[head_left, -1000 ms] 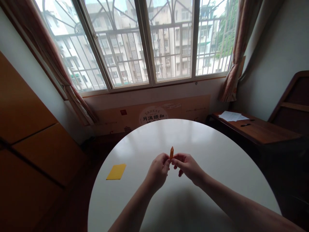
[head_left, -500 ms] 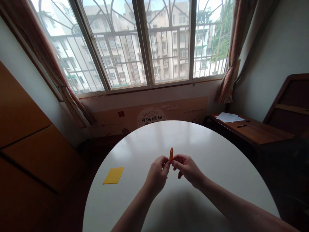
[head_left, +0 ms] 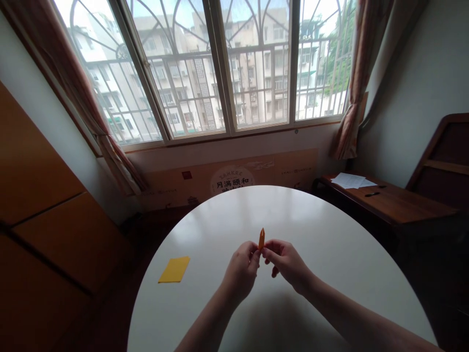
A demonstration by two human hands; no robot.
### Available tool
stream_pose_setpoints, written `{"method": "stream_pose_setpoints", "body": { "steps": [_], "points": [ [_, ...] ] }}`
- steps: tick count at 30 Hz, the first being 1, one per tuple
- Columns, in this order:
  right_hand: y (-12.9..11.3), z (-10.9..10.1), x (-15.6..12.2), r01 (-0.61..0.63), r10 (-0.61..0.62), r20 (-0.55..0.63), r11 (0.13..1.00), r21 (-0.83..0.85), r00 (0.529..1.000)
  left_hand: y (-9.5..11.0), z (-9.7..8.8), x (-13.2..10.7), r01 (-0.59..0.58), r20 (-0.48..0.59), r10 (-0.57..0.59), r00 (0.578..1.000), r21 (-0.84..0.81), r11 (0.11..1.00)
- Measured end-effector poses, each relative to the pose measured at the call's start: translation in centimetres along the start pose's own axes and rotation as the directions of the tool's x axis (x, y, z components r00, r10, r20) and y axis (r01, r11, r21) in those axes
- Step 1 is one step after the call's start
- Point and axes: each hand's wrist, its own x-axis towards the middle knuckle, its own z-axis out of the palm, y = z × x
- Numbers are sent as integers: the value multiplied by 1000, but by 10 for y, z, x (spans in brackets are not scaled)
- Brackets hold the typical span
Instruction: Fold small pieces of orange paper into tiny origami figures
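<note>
A small orange folded paper piece (head_left: pixel 261 238) stands upright and pointed, above the middle of the round white table (head_left: pixel 330 244). My left hand (head_left: pixel 242 270) and my right hand (head_left: pixel 284 261) both pinch its lower end between fingertips, with the hands touching each other. A flat yellow sheet of paper (head_left: pixel 174 270) lies on the table near its left edge, well apart from both hands.
A dark wooden side table (head_left: pixel 395 203) at the right carries white papers (head_left: pixel 351 181) and a black pen (head_left: pixel 372 194). A printed cardboard panel (head_left: pixel 230 178) leans under the barred window (head_left: pixel 227 68). Wooden cabinets (head_left: pixel 40 220) stand at the left.
The two hands keep pinching the orange piece in nearly the same place. The view has shifted slightly, and the piece sits a little lower in the picture.
</note>
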Motion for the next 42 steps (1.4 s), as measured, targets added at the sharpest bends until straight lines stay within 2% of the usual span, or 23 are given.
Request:
{"method": "stream_pose_setpoints", "body": {
  "steps": [13, 20, 25, 31, 35, 38, 42],
  "points": [
    [-1, 2, 0, -8, 8, -4, 999, -35, 1000, -1, 0, 0, -32, -31, 32, 999, 23, 999],
    [-11, 0, -2, -113, 112, 16, 993, 31, 994, 1, -12, 0, -133, -154, 131, 979, 0, 991],
    [-20, -1, -6, -161, 156, 58, 982, 99, 986, 3, -20, 1, -180, -115, 174, 978, -47, 982],
    [-19, 0, -7, -93, 91, 92, 996, 12, 992, 5, -18, -3, -208, -78, 201, 977, -91, 974],
    [-21, 1, -7, -129, 125, 108, 991, 24, 986, 7, -18, -3, -261, -89, 253, 963, -99, 960],
    [-23, 0, -8, -134, 125, 138, 989, 58, 983, 10, -17, -2, -253, -124, 238, 963, -130, 959],
    [-25, -1, -10, -113, 96, 177, 989, 91, 980, 13, -16, -1, -196, -154, 163, 975, -239, 951]
  ]
}}
